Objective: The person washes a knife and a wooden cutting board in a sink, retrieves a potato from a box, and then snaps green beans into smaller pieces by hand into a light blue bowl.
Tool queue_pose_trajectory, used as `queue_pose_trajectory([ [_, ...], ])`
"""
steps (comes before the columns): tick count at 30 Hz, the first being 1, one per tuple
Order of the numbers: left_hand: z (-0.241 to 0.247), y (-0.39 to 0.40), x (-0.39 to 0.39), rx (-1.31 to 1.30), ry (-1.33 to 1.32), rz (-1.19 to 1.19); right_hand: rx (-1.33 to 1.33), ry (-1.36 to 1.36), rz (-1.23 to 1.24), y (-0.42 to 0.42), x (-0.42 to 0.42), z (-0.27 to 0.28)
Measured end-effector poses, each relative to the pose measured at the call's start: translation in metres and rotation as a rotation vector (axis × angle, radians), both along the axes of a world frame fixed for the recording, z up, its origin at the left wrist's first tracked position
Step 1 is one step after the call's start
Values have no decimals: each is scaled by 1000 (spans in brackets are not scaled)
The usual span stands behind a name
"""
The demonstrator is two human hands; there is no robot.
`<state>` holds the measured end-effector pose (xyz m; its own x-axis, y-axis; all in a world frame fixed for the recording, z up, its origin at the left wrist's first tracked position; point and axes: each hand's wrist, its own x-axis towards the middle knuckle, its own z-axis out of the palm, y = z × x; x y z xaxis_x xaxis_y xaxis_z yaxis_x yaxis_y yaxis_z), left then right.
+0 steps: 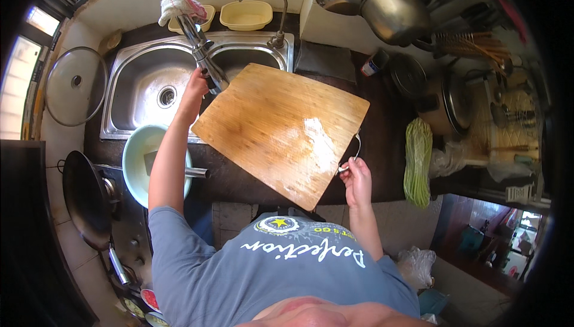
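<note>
A wooden cutting board (273, 125) is tilted across the sink's front edge and the dark counter, with a wet sheen near its right side. My right hand (357, 181) grips the metal carrying handle (358, 145) on the board's right edge. My left hand (195, 90) is closed around the chrome faucet (204, 51), close to the board's far left corner. A pink-edged cloth (180, 4) covers the faucet's upper end. Beneath lies a double-bowl steel sink (134, 84); the board hides part of the right bowl.
Under my left forearm, a pale green basin (134, 183) holds a cleaver whose metal handle (198, 172) juts over the rim. A wok (85, 201) stands at left. Wrapped green vegetables (417, 161) lie at right, near a lidded pot (441, 102). Pans (397, 13) hang overhead.
</note>
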<state>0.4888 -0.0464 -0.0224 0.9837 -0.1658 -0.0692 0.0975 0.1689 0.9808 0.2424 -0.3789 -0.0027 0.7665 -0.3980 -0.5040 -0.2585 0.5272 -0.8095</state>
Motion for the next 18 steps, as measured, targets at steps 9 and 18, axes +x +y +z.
queue_pose_trajectory([
  [9, -14, -16, 23, 996, -386, 348, 1, -72, -48, 10, -15, 14],
  [18, -98, -2, -6, -524, 630, 495, 1, -30, -68, 11, -25, 1],
])
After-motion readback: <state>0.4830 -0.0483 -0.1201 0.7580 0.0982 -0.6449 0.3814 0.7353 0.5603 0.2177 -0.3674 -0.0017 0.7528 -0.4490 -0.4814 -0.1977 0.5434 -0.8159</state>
